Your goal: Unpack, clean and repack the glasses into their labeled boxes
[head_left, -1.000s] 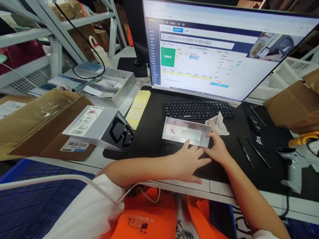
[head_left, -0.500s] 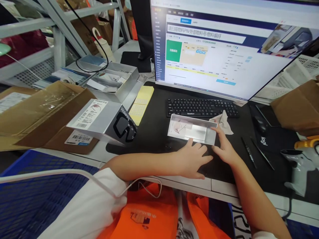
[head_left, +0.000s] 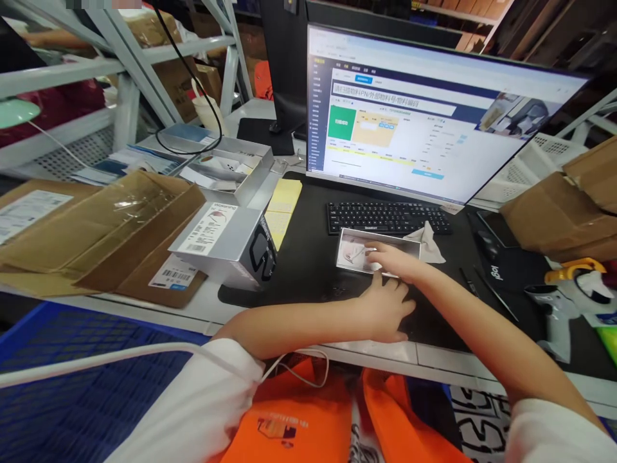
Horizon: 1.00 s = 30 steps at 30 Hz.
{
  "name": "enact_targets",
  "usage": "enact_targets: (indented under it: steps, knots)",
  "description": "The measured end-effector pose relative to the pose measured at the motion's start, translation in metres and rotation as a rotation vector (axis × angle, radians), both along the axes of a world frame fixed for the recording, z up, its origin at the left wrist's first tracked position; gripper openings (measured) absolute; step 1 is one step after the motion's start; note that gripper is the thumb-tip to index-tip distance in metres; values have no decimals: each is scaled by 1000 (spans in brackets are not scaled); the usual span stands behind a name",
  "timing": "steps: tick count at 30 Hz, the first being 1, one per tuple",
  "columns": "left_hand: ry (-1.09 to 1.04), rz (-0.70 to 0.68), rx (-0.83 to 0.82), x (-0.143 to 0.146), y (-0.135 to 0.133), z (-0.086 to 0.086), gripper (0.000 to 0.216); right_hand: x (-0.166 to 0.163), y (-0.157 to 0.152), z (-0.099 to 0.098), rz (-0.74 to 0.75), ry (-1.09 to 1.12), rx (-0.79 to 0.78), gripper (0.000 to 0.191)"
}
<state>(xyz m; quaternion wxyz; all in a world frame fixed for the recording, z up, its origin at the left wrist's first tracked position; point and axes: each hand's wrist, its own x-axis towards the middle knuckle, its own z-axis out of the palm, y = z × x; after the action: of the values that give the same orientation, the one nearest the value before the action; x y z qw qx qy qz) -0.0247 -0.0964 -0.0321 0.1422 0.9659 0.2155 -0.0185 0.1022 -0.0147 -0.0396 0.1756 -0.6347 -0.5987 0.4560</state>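
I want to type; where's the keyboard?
In the head view, the keyboard lies right of centre, between the monitor and the box under the right hand.

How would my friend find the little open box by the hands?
Find the big lit monitor, then the black keyboard below it. Just in front of that lies a shallow, pale box, with the right hand over it. Unlike the taller silver box off to the left, it has an open top.

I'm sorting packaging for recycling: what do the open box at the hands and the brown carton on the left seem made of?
Open box: probably coated card; its thin, straight walls look smooth and silvery, though plastic is possible. Brown carton: likely cardboard, matte, with creased edges and glossy tape.
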Motion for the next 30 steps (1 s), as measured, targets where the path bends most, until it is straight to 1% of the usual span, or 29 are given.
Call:
enact_targets:
  steps: [3, 5, 8, 12, 16, 18, 20, 22, 23, 24, 26, 27, 28, 29, 30]
  knots:
    - [2, -15, -12, 0, 1, 0, 64, -10, 5, -2, -157, 164, -138, 25]
    - [-6, -15, -5, 0, 1, -1, 64, -15, 4, -3, -198, 186, -140, 25]
    - [-11, -16, -1, 1, 2, -2, 64, -20, 5, -5, -173, 107, -85, 34]
    - [-23, -25, -7, 0, 4, -2, 65, -21, 12, -7, -96, -47, -21, 48]
    - [-23, -29, -20, -1, 5, -2, 67, -20, 11, -5, -31, -182, 119, 46]
    - [-28, -31, -26, -1, 5, -3, 68, -19, 3, 0, -22, -237, 205, 43]
    - [-36, -30, -42, 0, 6, -4, 70, -13, -13, 9, -16, -309, 322, 39]
    - [-46, -24, -57, 0, 6, -5, 69, 3, -32, 21, -63, -372, 476, 36]
    - [-51, -24, -57, 0, 6, -5, 68, 18, -40, 28, -132, -386, 568, 34]
    - [-53, -27, -53, 0, 6, -5, 67, 36, -47, 33, -237, -376, 652, 32]
    - [-50, -39, -34, 0, 6, -3, 66, 82, -55, 39, -546, -330, 779, 32]
    - [-48, -45, -23, -1, 6, -2, 66, 106, -55, 38, -678, -327, 759, 41]
    - [-46, -45, -14, -1, 6, -1, 65, 129, -54, 35, -766, -386, 678, 50]
    - [-46, -39, -7, -2, 6, 0, 65, 148, -52, 29, -779, -479, 562, 54]
    - [-50, -32, -3, -3, 6, 1, 64, 162, -50, 21, -756, -531, 492, 56]
